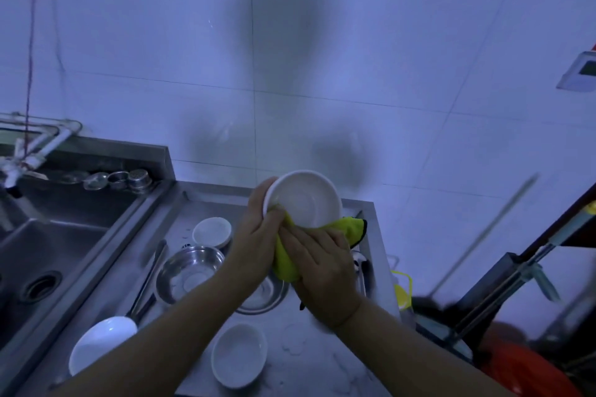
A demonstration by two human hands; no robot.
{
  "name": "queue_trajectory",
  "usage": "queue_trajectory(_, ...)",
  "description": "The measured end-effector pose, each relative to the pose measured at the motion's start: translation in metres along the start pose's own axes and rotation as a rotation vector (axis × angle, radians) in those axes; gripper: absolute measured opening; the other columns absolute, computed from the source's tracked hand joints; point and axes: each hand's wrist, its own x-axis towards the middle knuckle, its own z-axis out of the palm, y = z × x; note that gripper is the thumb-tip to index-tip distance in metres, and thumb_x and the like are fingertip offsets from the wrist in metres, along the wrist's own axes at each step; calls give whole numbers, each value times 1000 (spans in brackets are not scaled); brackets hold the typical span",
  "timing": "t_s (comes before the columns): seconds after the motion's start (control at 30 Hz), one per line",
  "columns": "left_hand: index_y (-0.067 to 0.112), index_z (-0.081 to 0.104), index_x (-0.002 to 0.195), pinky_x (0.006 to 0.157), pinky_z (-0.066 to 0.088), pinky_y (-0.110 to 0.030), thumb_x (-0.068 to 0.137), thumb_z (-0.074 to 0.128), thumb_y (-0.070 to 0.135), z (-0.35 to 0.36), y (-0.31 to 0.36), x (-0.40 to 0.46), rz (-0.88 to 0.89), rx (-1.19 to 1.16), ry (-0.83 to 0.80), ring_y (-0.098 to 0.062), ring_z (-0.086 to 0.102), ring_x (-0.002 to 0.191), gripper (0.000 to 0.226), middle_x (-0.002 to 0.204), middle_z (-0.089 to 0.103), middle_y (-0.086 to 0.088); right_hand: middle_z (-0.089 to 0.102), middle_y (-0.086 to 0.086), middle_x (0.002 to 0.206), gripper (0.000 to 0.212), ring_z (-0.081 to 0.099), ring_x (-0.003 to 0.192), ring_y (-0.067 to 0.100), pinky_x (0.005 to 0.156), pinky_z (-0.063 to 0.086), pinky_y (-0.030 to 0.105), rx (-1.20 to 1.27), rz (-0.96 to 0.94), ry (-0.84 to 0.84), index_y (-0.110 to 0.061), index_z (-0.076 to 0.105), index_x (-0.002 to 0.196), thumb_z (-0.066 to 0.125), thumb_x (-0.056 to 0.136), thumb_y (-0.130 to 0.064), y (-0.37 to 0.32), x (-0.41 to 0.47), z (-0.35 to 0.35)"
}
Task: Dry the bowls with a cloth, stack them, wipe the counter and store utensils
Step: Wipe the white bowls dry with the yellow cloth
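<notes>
Centre frame: L hand (258, 229) grips the rim of a white bowl (304, 198), fingers curled round its left edge, bowl tilted w/ its opening toward the camera and held up off the counter (322, 361). R hand (322, 263) pinches a yellow cloth (285, 263) against the bowl's lower rim; cloth bunched under the fingers, one black-edged corner sticking out right of the bowl. Below the hands, steel counter is crowded: small white bowl (213, 230) left of centre, steel bowl (188, 272) just below it, a second steel bowl (263, 295) partly hidden under the wrists, white bowl (238, 354) at bottom centre, white ladle (103, 342) at lower left w/ its handle running up beside the steel bowl. Open counter mostly at bottom right, wet-looking. Counter's right edge drops off beside a yellow item, too blurred to identify. Sink (48, 255) at left, lower than the counter, small metal cups (129, 179) on its back ledge. White tiled wall (322, 58) fills the upper frame.
</notes>
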Motion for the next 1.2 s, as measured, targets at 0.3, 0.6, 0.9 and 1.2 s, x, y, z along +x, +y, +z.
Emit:
queue_trajectory(0.3,24,60,111,87,49,-44,81,50,20,-33,38,38,-288,322,-570,-26,59,101,32,110,63,-10,72,3,107,13,68,93,18,88,52,33,69,-688,-255,-13,76,98,70,88,-18,74,18,-26)
queue_trajectory(0.6,41,52,107,67,49,-13,91,47,24,0,5,9,-38,-88,18,2,60,87,23,98,61,16,71,6,111,24,66,96,20,83,46,35,-45,-84,-23,-8,70,110,66,90,-21,17,18,-4)
queue_trajectory(0.9,26,58,106,80,47,-32,78,44,24,-30,36,38,-101,319,-465,-16,57,93,32,102,62,-2,71,5,110,20,68,95,21,88,52,34,-2,-651,-222,-11,69,108,69,88,-16,68,25,-26)
queue_trajectory(1.2,48,53,104,63,49,-16,92,50,20,-14,5,13,-77,-106,-23,-1,59,85,30,101,59,11,72,4,107,18,69,91,20,82,50,33,-75,-220,-132,-11,73,105,61,93,-16,29,32,-17)
